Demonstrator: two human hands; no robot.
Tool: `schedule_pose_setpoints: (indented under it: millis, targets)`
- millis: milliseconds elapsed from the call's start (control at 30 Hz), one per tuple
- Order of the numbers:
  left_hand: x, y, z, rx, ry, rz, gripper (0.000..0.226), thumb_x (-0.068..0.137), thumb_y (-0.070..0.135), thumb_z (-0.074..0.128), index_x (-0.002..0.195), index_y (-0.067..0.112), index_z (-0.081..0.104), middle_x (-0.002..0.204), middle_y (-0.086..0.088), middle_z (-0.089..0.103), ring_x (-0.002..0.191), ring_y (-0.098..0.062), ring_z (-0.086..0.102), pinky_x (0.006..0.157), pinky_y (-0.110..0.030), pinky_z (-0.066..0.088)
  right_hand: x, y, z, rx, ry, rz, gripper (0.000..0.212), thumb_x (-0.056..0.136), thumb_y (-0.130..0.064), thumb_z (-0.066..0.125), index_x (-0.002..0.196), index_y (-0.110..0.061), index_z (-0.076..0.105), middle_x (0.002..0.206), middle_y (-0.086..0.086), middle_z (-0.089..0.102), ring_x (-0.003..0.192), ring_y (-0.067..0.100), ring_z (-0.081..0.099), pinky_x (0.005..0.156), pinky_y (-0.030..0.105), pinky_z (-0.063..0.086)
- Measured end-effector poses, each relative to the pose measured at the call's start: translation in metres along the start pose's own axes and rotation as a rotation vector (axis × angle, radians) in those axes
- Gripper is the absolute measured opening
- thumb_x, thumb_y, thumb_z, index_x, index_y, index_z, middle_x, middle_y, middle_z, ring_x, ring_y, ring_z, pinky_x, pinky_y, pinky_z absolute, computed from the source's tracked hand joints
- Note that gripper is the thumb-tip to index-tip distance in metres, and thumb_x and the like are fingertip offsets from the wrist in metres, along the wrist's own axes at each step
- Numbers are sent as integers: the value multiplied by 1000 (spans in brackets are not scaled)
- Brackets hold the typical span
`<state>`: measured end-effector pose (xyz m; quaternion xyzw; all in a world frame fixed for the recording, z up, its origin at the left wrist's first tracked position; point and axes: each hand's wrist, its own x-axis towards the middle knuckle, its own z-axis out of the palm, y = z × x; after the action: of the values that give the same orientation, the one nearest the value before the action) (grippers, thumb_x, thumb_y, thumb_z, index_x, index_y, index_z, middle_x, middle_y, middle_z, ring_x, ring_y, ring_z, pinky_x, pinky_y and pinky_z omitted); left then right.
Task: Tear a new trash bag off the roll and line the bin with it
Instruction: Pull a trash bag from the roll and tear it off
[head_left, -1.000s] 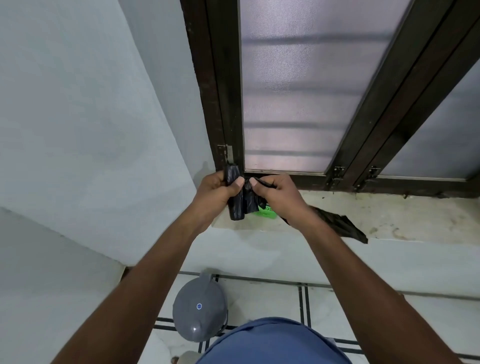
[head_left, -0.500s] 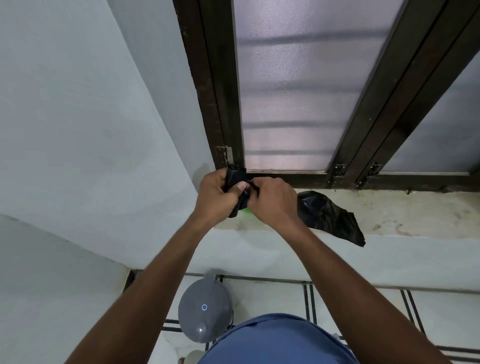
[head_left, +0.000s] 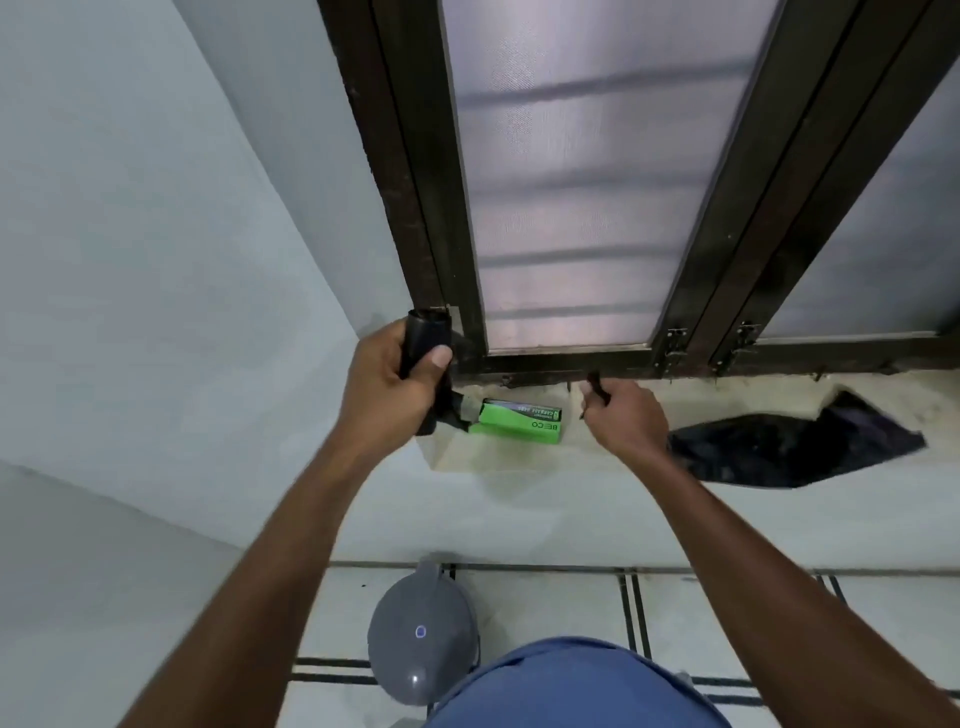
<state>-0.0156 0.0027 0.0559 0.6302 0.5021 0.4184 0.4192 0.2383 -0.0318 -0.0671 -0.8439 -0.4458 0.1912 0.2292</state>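
Note:
My left hand (head_left: 387, 387) grips a black roll of trash bags (head_left: 427, 340), held upright by the window frame's lower left corner. My right hand (head_left: 626, 415) is apart from it to the right, pinching the edge of a loose black trash bag (head_left: 795, 447) that trails over the window sill. A green bag carton (head_left: 519, 421) lies on the sill between my hands. Down on the floor stands a grey bin with its domed lid (head_left: 421, 636) closed.
The pale stone sill (head_left: 701, 400) runs under a dark-framed frosted window (head_left: 571, 208). A white wall (head_left: 156, 260) closes in on the left. The tiled floor (head_left: 727, 623) has dark lines. My blue shirt (head_left: 571, 686) fills the bottom.
My hands were together on the roll; now they have pulled apart, the left keeping the roll and the right drawing the loose bag rightward. The green carton is uncovered.

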Motion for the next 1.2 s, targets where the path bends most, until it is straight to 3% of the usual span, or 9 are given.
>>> schedule_pose_setpoints:
  millis: [100,233,367,467,633,733,900,1067,1200]
  targets:
    - [14,-15,5,-41,5,-74,8,103,11,71,106,17,76,95,3,79,88,-13,75,89,-33,59,6,-17,-5,247,-84,-128,40,112,-53,49,96,-22,69,89,-3,74,89,29,69,72,39,45]
    - [17,-31,31,-159,-105,-173,10,96,27,80,106,23,79,100,5,82,107,-24,79,106,-51,59,13,-43,-10,351,-148,-202,34,108,-52,44,107,-25,64,97,-4,73,102,31,66,91,44,45]
    - [16,-36,43,-159,-153,-168,24,94,32,82,115,22,79,105,3,81,105,-16,76,100,-36,59,27,-33,-12,-89,130,-442,29,110,-45,55,122,-31,78,134,7,58,127,34,49,107,50,36]
    - [16,-43,49,-86,-132,-155,24,99,27,79,120,18,77,103,7,78,84,11,70,78,-7,49,36,-25,-30,-252,213,-468,27,110,-45,61,121,-30,81,114,6,60,109,33,58,83,42,42]
    - [20,-61,50,-110,-110,-219,27,97,24,81,123,16,75,101,2,77,74,9,68,62,-11,53,41,-30,-72,630,24,-189,16,108,-27,74,98,-15,77,89,2,78,68,-4,75,64,19,58]
    - [20,-68,53,-154,-125,-253,30,97,24,81,126,16,75,104,-6,77,86,-8,71,70,-20,62,52,-22,-78,905,-7,-236,6,104,-16,78,99,-18,80,109,13,82,94,23,85,90,39,69]
    - [22,-82,66,-274,-146,-357,29,96,20,82,121,8,74,99,-11,77,86,-23,72,83,-34,66,58,20,-34,639,2,-144,11,102,-11,78,107,-21,76,102,-4,78,96,13,75,94,33,61]
    - [18,-92,78,-212,-151,-413,26,92,32,85,114,19,78,94,5,80,88,-12,76,77,-31,54,53,62,13,391,-145,2,47,99,-22,84,143,-16,68,142,7,72,127,25,69,94,29,52]
    - [16,-99,81,-316,-164,-470,30,94,22,83,121,10,74,104,-11,82,95,-23,78,83,-32,61,44,64,22,75,-225,-76,67,95,-48,85,154,-22,66,179,9,34,162,33,34,127,46,40]
